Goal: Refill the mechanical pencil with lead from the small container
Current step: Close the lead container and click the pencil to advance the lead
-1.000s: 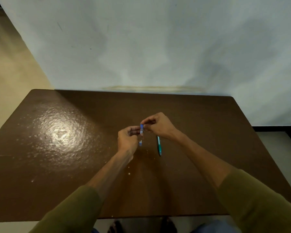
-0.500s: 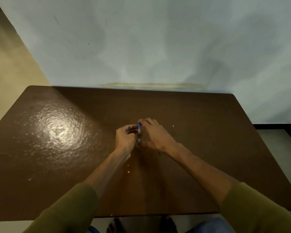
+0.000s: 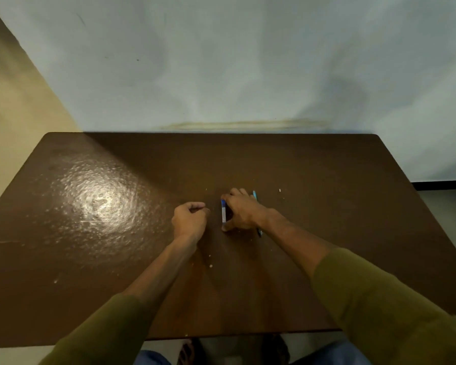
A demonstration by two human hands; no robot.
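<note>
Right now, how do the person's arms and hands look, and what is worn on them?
Both arms wear long olive-green sleeves, pushed up so that the forearms are bare. The left sleeve and the right sleeve look like the same plain cloth, with no markings. The left hand and right hand are bare: no gloves, and no watch or ring visible.

Lead container (image 3: 223,212): blue cap, white/grey body. Mechanical pencil (image 3: 254,195): teal. Table (image 3: 327,180): glossy dark brown, pale specks. Sleeves (image 3: 385,306): olive green. Wall (image 3: 221,61): pale grey-blue, yellowish streak.
</note>
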